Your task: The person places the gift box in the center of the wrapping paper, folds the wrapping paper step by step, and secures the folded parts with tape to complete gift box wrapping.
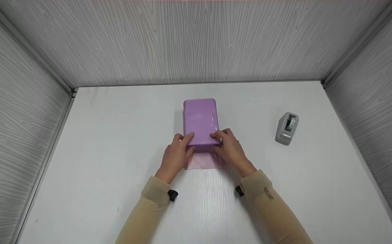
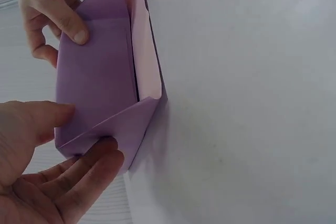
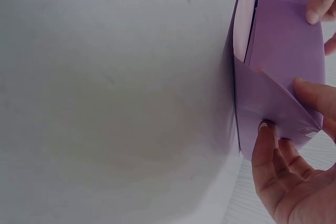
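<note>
A box wrapped in glossy purple paper [image 1: 201, 118] lies lengthwise on the white table. From its near end a flap [image 1: 204, 162] with a pink inner side spreads toward the person. My left hand [image 1: 175, 154] pinches the near left corner, its thumb on the end face and fingers along the side and top. At the near right corner my right hand [image 1: 232, 149] pinches the paper likewise. Both wrist views show the purple end paper [image 2: 97, 66] folded in, with slanted creases running into the flap [image 2: 144, 51]. What the paper encloses is hidden.
A grey tape dispenser [image 1: 286, 128] with a roll in it stands on the table [image 1: 121, 135] to the right. Wood-grain panels [image 1: 196, 40] border the table at the back and both sides.
</note>
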`<state>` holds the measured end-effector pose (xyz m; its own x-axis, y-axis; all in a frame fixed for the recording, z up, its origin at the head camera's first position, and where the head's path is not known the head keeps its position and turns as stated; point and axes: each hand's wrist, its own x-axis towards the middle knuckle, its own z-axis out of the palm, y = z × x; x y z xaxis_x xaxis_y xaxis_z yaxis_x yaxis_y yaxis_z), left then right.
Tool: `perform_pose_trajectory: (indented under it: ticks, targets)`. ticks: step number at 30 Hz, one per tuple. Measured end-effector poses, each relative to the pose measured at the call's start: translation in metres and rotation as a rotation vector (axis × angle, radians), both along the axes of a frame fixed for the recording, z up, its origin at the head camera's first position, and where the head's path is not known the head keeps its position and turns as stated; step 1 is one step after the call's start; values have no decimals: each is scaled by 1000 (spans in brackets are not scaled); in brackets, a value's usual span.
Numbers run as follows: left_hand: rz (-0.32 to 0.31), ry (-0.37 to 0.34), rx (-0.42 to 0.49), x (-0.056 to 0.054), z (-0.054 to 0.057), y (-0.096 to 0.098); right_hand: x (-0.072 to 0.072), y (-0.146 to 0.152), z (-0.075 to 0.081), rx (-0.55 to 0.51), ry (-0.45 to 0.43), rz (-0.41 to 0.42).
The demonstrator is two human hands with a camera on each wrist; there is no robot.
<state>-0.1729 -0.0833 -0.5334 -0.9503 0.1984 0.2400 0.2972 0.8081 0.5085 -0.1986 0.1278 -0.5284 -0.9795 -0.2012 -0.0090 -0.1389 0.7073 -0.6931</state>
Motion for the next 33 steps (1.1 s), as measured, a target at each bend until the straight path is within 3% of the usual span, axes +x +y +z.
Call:
perform_pose_trajectory:
  ticks: [8, 13, 17, 28, 33]
  targets:
    - [10, -13, -39, -3, -2, 3, 0, 2, 1, -14, -1, 19]
    - [9, -2, -14, -4, -2, 3, 3, 9, 0, -109, -9, 33]
    - [15, 2, -13, -5, -2, 3, 6, 12, -2, -174, -41, -16]
    - [18, -18, -62, -6, 0, 2, 10, 4, -4, 6, -67, -152]
    - [14, -19, -42, -5, 0, 1, 8, 2, -6, 82, -148, -175]
